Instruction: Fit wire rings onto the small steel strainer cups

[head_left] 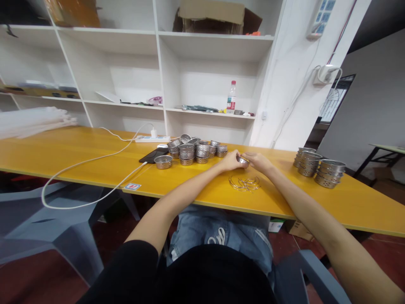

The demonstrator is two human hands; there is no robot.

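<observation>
Over the table, just beyond the wire pieces, my left hand (230, 161) is closed around the side of a small perforated metal cup (243, 160). My right hand (258, 162) meets it from the right, fingers pinched together at the cup's rim; whatever lies between those fingertips is too small to make out. Several thin curved metal wires (245, 184) lie in a loose pile nearer to me. Left of my hands stands a cluster of stacked perforated cups (186, 152), with a single cup (163, 162) at its front left.
More stacked cups (329, 173) stand at the right of the yellow table (196, 185). A black phone (152, 155) with a white cable (91, 164) lies at the left, before a power strip (150, 139). White shelves (218, 39) rise behind. Grey chair (47, 228) at left.
</observation>
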